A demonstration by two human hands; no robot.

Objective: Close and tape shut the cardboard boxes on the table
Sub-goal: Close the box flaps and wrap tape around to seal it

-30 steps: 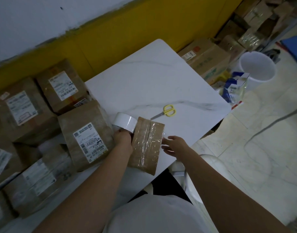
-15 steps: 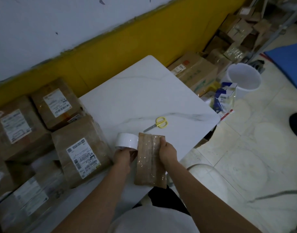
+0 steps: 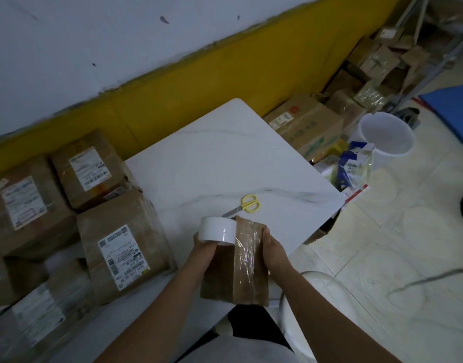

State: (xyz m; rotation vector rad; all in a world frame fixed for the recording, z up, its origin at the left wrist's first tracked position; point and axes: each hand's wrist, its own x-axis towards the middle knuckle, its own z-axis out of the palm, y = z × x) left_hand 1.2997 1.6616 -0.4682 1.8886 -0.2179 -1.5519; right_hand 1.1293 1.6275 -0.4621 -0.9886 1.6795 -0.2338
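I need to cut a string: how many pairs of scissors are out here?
1: the yellow-handled scissors lie on the white table, just beyond the tape roll. More could be hidden among the floor boxes.

One head-worn camera looks steeply down, close over the table (image 3: 225, 158).

The white marbled table (image 3: 225, 158) carries yellow-handled scissors (image 3: 244, 205) and labelled cardboard boxes (image 3: 125, 247) at its left.

Scissors (image 3: 247, 205) blade tips hidden behind tape roll (image 3: 218, 230). Right hand (image 3: 273, 251) fingers hidden under small box (image 3: 247, 271). Print on label (image 3: 123, 258) blurred, unreadable.
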